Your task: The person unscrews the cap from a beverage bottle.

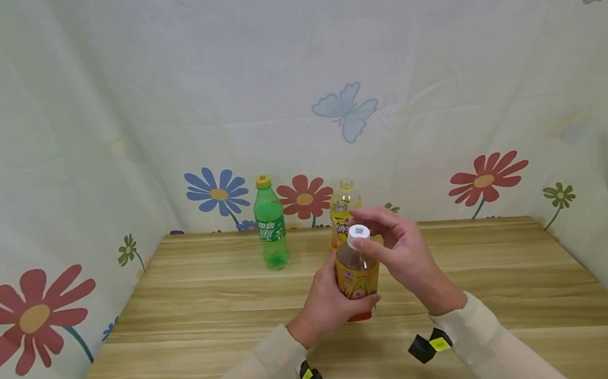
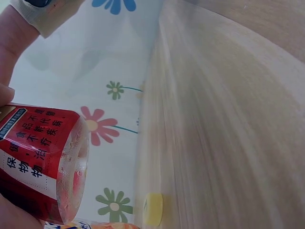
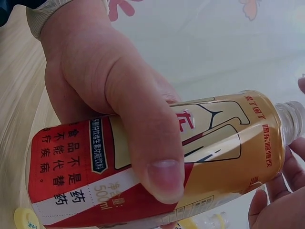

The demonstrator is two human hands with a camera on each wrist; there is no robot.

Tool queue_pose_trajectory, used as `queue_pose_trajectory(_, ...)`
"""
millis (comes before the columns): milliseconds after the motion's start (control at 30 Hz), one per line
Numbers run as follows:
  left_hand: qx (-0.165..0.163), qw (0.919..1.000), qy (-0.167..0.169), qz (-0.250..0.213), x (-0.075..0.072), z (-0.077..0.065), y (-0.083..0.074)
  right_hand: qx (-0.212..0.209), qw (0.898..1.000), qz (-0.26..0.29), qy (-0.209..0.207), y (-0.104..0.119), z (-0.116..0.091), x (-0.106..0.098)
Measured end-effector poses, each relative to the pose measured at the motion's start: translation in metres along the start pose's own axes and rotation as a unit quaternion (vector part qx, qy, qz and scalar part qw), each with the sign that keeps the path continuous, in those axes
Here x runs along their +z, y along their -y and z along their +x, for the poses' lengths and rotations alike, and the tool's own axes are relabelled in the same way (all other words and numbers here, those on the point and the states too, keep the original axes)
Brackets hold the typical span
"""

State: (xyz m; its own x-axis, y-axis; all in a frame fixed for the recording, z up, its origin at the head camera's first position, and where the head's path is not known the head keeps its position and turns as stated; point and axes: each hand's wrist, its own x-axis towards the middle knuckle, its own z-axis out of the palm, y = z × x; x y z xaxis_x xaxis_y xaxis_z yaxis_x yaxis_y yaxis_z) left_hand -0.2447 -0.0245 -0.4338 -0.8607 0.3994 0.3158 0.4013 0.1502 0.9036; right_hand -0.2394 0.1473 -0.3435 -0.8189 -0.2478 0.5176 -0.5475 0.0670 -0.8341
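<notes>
My left hand (image 1: 325, 303) grips a drink bottle (image 1: 357, 274) with a gold-and-red label round its body, thumb across the front. In the right wrist view that thumb (image 3: 164, 176) lies over the label, and the bottle's clear neck (image 3: 288, 121) reaches the frame edge. The bottle's base (image 2: 74, 171) is held off the table in the left wrist view. At the top, my right hand (image 1: 404, 253) has its thumb and forefinger at the white cap (image 1: 359, 232), pinching it from two sides. Behind them stands a capless bottle (image 1: 346, 200) with a yellow label, partly hidden by the hands.
A green bottle (image 1: 271, 224) with a yellow cap stands toward the back left of the wooden table (image 1: 210, 306). A loose yellow cap (image 2: 154, 209) lies on the tabletop. Flower-printed cloth (image 1: 245, 65) hangs behind and at both sides.
</notes>
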Motion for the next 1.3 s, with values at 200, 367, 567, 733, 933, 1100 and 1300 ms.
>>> queue_pose_trajectory(200,0.007,1.0000,-0.002,0.004,-0.001,0.001,0.002,0.015,0.999,-0.016,-0.040,0.005,0.000,0.003)
queue_pose_trajectory(367,0.008,1.0000,-0.003,0.005,-0.001,0.001,0.002,0.047,0.994,-0.062,-0.080,0.010,0.000,0.006)
queue_pose_trajectory(567,0.015,0.9999,-0.003,0.002,-0.002,0.002,0.002,0.075,0.987,-0.101,-0.099,0.014,0.001,0.007)
queue_pose_trajectory(733,0.002,1.0000,-0.007,0.005,-0.003,0.001,-0.001,0.078,0.987,-0.107,-0.092,0.014,0.002,0.006)
queue_pose_trajectory(933,-0.010,0.9999,-0.005,-0.002,-0.005,0.001,-0.002,0.076,0.989,-0.096,-0.081,0.012,0.001,0.006)
queue_pose_trajectory(1100,-0.013,0.9999,-0.006,-0.005,-0.004,0.001,-0.002,0.068,0.991,-0.090,-0.068,0.009,0.001,0.004)
queue_pose_trajectory(1300,-0.019,0.9997,-0.009,-0.009,-0.004,0.000,-0.002,0.063,0.994,-0.076,-0.050,0.008,0.002,0.001)
